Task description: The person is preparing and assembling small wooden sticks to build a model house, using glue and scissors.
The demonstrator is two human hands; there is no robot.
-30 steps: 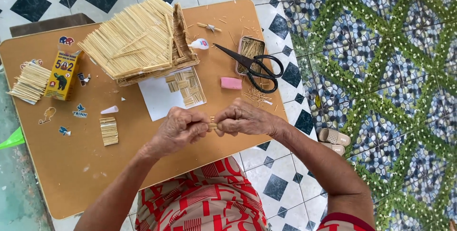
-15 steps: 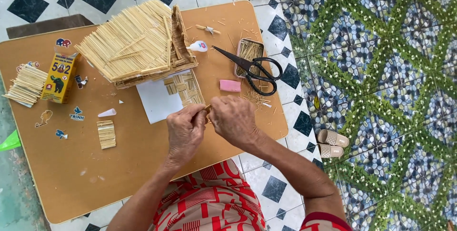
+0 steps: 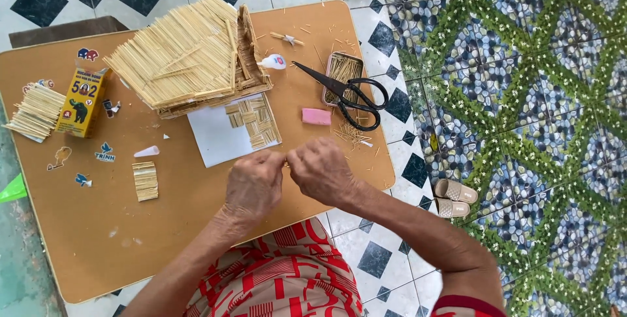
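brown table (image 3: 196, 238): hands (image 3: 287, 176) shifted left

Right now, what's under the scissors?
The scissors lie across a small tray of thin sticks, on the brown board. The tray's middle is covered by the blades.

I see left hand (image 3: 253, 185) and right hand (image 3: 321, 171) pinching tiny stick piece (image 3: 286, 163) between fingertips, above counter (image 3: 196, 225). Stick house (image 3: 189, 56), white paper (image 3: 219, 135), pink eraser (image 3: 317, 116), black scissors (image 3: 349, 95) beyond hands.
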